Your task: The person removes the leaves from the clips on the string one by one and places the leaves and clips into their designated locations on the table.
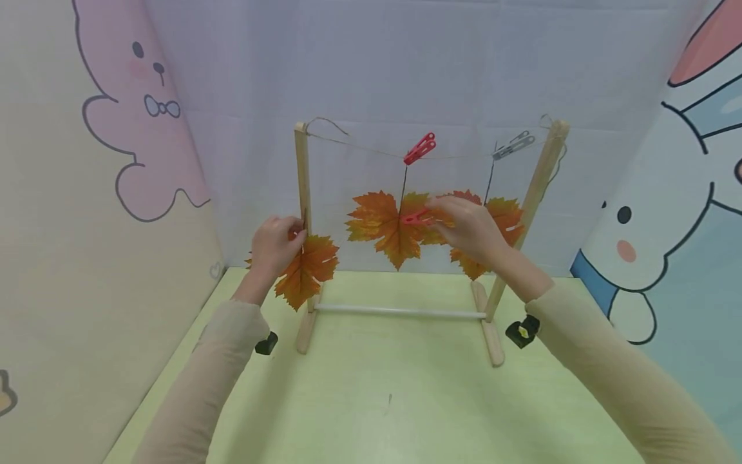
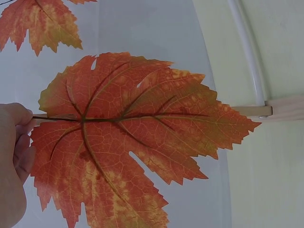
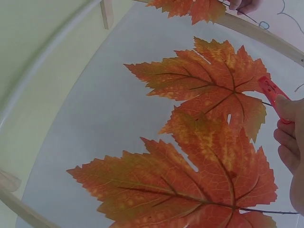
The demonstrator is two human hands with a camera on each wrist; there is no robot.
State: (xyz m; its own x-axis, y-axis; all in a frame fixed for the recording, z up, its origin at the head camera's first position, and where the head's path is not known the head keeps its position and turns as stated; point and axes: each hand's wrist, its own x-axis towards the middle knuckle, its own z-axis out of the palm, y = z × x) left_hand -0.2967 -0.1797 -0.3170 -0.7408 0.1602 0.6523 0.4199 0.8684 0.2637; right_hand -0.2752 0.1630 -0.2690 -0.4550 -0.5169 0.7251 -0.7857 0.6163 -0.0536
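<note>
My left hand [image 1: 275, 243] pinches the dark stem of an orange maple leaf [image 1: 305, 270] beside the frame's left post; the left wrist view shows that leaf [image 2: 128, 118] hanging from my fingertips. My right hand [image 1: 471, 231] holds a red clothespin [image 1: 416, 218] in front of the middle leaf [image 1: 382, 225]. In the right wrist view the clothespin [image 3: 275, 97] lies between thumb and fingers. A second red clothespin [image 1: 420, 149] grips the middle leaf's stem on the string. A grey clothespin [image 1: 513, 145] holds the right leaf [image 1: 504, 216], partly hidden by my right hand.
The wooden frame's left post [image 1: 303, 167] and right post [image 1: 545, 167] carry the sagging string [image 1: 359, 147]. A white rod [image 1: 400, 312] joins their feet on the light green table [image 1: 371, 386]. Behind hangs a pale cloth [image 1: 371, 64], with cartoon-printed walls on both sides.
</note>
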